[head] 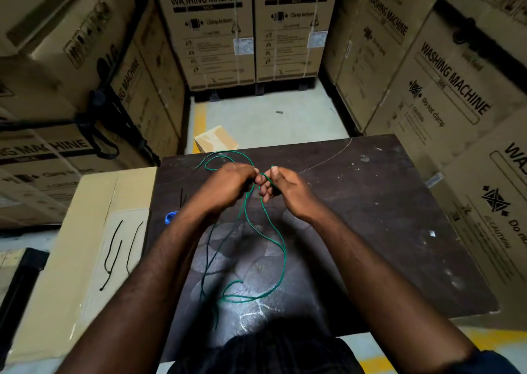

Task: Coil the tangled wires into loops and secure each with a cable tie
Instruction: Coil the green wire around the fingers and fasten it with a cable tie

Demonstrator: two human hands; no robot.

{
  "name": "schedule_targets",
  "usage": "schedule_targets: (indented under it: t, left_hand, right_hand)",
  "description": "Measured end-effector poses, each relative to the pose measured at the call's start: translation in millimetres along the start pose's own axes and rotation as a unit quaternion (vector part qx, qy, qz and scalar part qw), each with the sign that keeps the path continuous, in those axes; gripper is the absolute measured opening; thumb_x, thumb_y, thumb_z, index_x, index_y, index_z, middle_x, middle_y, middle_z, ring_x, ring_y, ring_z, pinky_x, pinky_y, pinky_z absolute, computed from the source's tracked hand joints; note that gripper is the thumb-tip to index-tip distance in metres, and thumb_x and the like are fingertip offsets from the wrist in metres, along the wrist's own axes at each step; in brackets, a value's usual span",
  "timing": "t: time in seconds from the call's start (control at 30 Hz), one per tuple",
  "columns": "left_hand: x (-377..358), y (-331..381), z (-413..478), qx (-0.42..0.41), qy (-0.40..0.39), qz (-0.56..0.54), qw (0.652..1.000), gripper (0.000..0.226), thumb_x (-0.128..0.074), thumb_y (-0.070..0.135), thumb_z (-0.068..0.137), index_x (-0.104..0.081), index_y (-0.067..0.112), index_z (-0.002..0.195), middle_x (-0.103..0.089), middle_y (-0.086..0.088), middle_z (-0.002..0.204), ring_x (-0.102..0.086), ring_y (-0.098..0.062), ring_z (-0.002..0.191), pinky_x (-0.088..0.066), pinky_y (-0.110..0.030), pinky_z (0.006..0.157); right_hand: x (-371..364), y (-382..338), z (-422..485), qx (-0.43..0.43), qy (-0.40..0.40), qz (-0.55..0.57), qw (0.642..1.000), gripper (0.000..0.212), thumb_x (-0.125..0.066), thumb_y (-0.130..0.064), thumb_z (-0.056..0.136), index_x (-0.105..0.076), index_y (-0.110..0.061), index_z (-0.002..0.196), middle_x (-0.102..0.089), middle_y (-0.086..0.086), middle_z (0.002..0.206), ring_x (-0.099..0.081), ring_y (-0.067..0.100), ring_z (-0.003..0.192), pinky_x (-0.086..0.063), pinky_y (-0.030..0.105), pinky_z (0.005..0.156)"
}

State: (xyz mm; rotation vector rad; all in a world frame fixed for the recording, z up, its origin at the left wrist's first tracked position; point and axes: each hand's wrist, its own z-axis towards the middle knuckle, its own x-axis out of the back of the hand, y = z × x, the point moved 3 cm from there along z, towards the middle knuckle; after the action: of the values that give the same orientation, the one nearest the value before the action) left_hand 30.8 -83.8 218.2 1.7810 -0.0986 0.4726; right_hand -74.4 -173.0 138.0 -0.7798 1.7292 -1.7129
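Note:
A green wire (281, 242) runs in loose loops over the dark table (370, 208). Both hands hold it above the table's far middle. My left hand (228, 187) grips the wire with curled fingers, and a loop of it arcs out beyond the knuckles. My right hand (285, 189) pinches the wire between thumb and fingers, close to the left hand. Two strands hang down from the hands and trail toward me. A darker wire (206, 262) lies beside my left forearm. Black cable ties (182, 199) lie left of my left wrist.
A blue coil (170, 217) peeks out at the table's left edge. A flat cardboard box (94, 248) at the left carries black cable ties (114, 255). Stacked washing machine cartons wall in all sides. A small carton (216, 138) lies on the floor beyond the table.

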Motion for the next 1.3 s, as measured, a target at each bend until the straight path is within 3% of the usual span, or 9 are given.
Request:
schedule_targets:
  t: [0.07,0.17,0.47,0.63,0.8,0.9,1.07,1.3]
  left_hand:
    - [6.2,-1.8,2.4,0.024,0.010,-0.035,0.999,0.030,-0.043,0.017,0.096,-0.052,0.019,0.067,-0.033,0.010,0.043,-0.021,-0.005,0.039,-0.013,-0.018,0.038]
    - [14.9,-2.5,5.2,0.046,0.011,-0.058,0.997,0.031,-0.047,0.024,0.097,-0.057,0.018,0.069,-0.027,0.012,0.045,-0.016,-0.005,0.039,-0.008,-0.018,0.039]
    - [17.5,-23.6,20.1,0.061,0.066,-0.043,0.995,0.033,-0.051,0.032,0.097,-0.065,0.016,0.073,-0.026,0.012,0.041,-0.015,-0.004,0.038,-0.009,-0.017,0.039]
    - [0.5,-40.4,18.5,0.050,0.059,-0.014,0.997,0.031,-0.051,0.027,0.098,-0.064,0.017,0.072,-0.028,0.004,0.050,-0.021,-0.002,0.033,-0.015,-0.012,0.034]
    - [-17.2,-47.5,17.4,0.069,0.040,-0.042,0.996,0.033,-0.046,0.027,0.100,-0.060,0.015,0.074,-0.030,0.011,0.036,-0.022,-0.001,0.032,-0.016,-0.010,0.033]
    - [-25.5,-55.4,16.1,0.093,0.019,-0.049,0.994,0.032,-0.046,0.031,0.100,-0.063,0.012,0.080,-0.031,0.011,0.037,-0.020,-0.001,0.034,-0.015,-0.014,0.033]
    - [-36.0,-65.0,14.9,0.140,0.009,-0.081,0.987,0.034,-0.048,0.029,0.099,-0.057,0.020,0.067,-0.029,0.013,0.043,-0.016,-0.004,0.038,-0.009,-0.013,0.039]
    - [-42.5,-75.1,7.4,0.172,0.011,-0.102,0.980,0.033,-0.047,0.029,0.099,-0.059,0.018,0.070,-0.032,0.009,0.045,-0.016,-0.005,0.038,-0.008,-0.013,0.042]
  right_hand:
    - [1.7,-0.7,-4.6,-0.012,-0.023,-0.010,1.000,0.048,-0.031,-0.038,0.094,-0.057,0.003,0.090,-0.057,0.013,0.068,-0.052,0.022,0.054,-0.044,0.026,0.056]
    - [1.3,-0.4,-15.2,-0.023,-0.056,-0.011,0.998,0.049,-0.031,-0.038,0.094,-0.059,0.002,0.087,-0.057,0.012,0.064,-0.051,0.016,0.048,-0.042,0.024,0.052]
    - [-3.4,-15.7,-31.6,-0.074,-0.090,0.067,0.991,0.047,-0.036,-0.035,0.091,-0.058,0.001,0.068,-0.055,0.008,0.047,-0.048,0.018,0.035,-0.038,0.022,0.040]
    - [-3.0,-26.1,-34.8,-0.102,-0.066,0.183,0.976,0.045,-0.032,-0.024,0.100,-0.053,0.001,0.069,-0.049,0.008,0.045,-0.045,0.020,0.034,-0.042,0.025,0.044]
    - [-6.0,-37.7,-34.5,-0.097,-0.008,0.271,0.958,0.042,-0.030,-0.024,0.101,-0.052,-0.004,0.071,-0.048,0.004,0.047,-0.044,0.015,0.034,-0.043,0.023,0.045]
    - [-1.6,-42.9,-30.1,-0.084,0.025,0.308,0.947,0.039,-0.033,-0.025,0.101,-0.054,-0.005,0.074,-0.050,0.004,0.049,-0.049,0.016,0.038,-0.044,0.026,0.048]
    - [2.8,-45.0,-20.3,-0.044,0.060,0.303,0.950,0.038,-0.031,-0.022,0.102,-0.056,-0.003,0.081,-0.057,0.004,0.055,-0.053,0.016,0.044,-0.048,0.028,0.047]
    - [13.3,-38.9,-7.4,-0.004,0.071,0.283,0.956,0.034,-0.028,-0.014,0.101,-0.058,0.000,0.098,-0.070,0.007,0.075,-0.068,0.021,0.064,-0.054,0.029,0.067]
